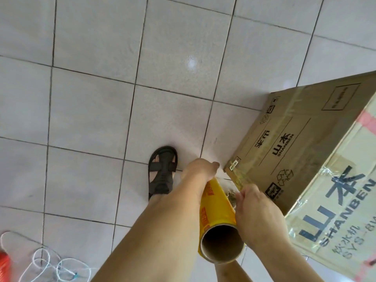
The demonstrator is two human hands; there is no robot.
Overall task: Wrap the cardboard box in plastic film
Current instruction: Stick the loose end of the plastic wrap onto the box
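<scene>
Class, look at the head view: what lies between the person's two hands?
The yellow roll of plastic film, its open cardboard core facing the camera, lies between the left hand and the right hand. Both hands touch it, seen in the head view.

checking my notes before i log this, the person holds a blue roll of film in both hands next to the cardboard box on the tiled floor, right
Not quite: the roll of film is yellow, not blue, as the head view shows. The rest holds: the left hand and right hand hold it next to the cardboard box on the tiled floor.

Head view, steeply downward, close over floor (122,78), perhaps tilted.
</scene>
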